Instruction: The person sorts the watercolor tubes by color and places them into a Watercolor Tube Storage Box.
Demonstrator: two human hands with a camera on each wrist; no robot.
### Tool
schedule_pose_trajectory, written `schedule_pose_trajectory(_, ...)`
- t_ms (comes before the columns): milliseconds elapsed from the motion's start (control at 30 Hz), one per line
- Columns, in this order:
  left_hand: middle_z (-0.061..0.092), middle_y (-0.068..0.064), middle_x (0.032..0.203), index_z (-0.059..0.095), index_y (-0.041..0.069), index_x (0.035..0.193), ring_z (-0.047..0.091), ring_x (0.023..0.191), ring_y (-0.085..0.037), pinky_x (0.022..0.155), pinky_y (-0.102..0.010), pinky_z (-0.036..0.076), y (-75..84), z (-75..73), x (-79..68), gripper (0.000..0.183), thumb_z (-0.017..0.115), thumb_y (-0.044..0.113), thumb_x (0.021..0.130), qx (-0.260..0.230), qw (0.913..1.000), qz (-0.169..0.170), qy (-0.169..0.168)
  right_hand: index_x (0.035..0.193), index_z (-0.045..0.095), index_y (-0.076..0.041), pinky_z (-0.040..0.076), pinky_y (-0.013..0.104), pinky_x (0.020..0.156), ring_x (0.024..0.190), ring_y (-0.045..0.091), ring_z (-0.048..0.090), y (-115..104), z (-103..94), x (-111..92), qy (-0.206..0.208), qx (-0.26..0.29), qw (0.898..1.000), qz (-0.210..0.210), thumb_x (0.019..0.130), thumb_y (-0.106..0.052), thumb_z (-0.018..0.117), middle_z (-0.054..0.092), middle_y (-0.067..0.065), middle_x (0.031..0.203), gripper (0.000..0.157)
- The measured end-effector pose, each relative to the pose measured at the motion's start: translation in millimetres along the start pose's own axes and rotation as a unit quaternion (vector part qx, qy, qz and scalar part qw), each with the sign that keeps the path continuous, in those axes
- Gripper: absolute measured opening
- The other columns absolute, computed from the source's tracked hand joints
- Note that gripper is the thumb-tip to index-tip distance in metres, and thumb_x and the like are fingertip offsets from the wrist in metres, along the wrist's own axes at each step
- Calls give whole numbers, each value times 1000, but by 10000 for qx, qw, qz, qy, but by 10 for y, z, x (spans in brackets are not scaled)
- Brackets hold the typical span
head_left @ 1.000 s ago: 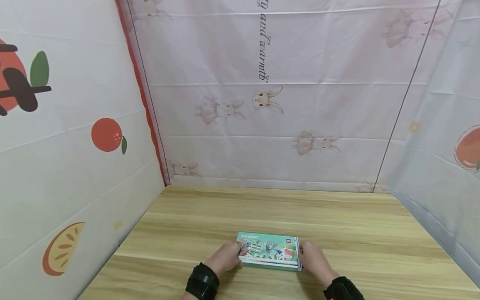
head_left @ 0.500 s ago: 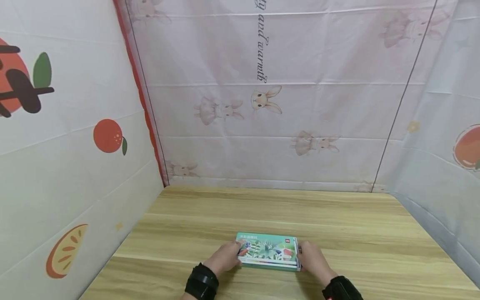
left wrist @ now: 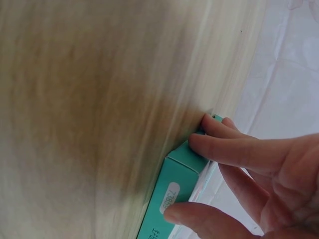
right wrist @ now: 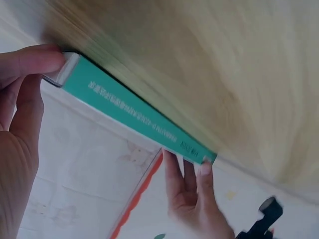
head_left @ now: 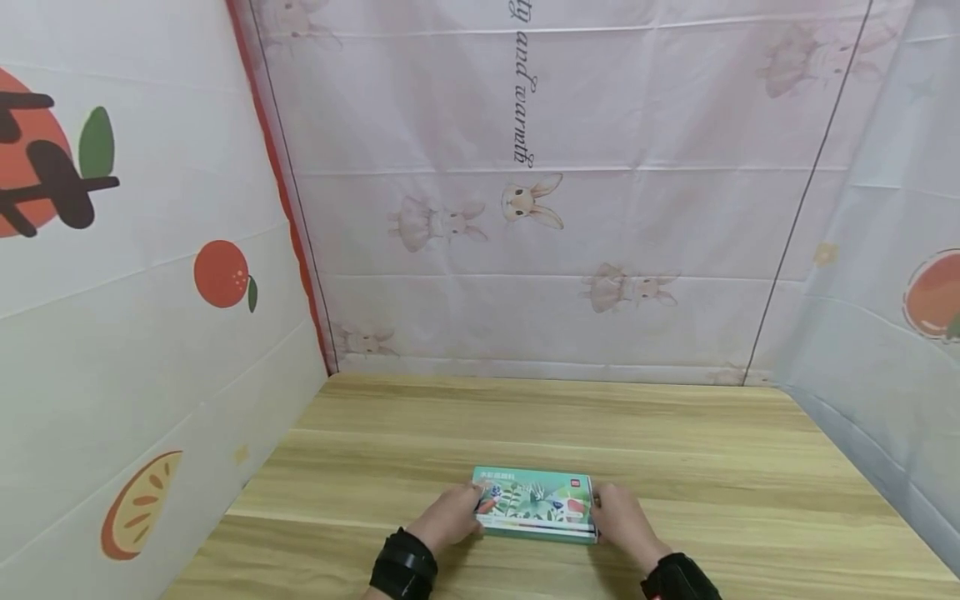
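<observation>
A flat green paint box [head_left: 534,504] with printed leaves and fruit on its top lies near the front of the wooden table. My left hand [head_left: 450,514] grips its left end; in the left wrist view the thumb lies on the long green side and the fingers [left wrist: 239,149] reach round the end. At the opposite end is my right hand [head_left: 624,521], fingers bent, holding the box there. From the right wrist, the thumb [right wrist: 42,59] touches a whitish end piece [right wrist: 67,69] that sticks slightly out of the green sleeve. What lies inside the box is hidden.
The wooden table [head_left: 540,425] extends away behind the box. A pale rabbit-print cloth [head_left: 480,317] hangs at the back, with fruit-print cloths on the left [head_left: 172,358] and right [head_left: 885,333]. Black bands [head_left: 405,562] circle both wrists.
The whitish end piece at the box's right has slid further into the green sleeve, with my right hand moving slightly left along with it. My left hand stays at its end.
</observation>
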State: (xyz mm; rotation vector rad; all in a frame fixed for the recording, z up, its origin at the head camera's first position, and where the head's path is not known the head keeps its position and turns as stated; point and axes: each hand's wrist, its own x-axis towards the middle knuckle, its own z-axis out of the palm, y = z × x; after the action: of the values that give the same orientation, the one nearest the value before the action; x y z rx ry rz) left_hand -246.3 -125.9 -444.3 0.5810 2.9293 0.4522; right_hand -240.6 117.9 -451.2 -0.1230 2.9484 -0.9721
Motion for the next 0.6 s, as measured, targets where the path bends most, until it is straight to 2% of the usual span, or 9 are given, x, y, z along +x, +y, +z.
schedule_pose_trajectory(267,47,-14,112,51,-2,107,45,99,-24,81,-32,37,32,-1,-6,53,70,17,61,-55,9995,281,141,104,50,10,41,21,39,47,12,47,80,-64,-22,-422,767,9961,139,78,0,44,52,11,77,28)
schedule_pose_trajectory(433,48,-12,112,48,0,112,44,100,-22,82,-31,36,47,5,25,57,69,18,62,10,9984,470,328,106,48,10,44,25,43,52,14,48,107,-119,13,-616,1223,9901,296,80,-2,40,50,8,71,30)
schedule_pose_trajectory(600,48,-14,110,50,-2,108,47,96,-23,79,-32,38,73,55,78,54,70,15,61,-140,9990,269,329,107,47,11,44,27,45,54,15,48,138,-148,59,-775,1347,9873,328,81,-3,39,49,8,67,31)
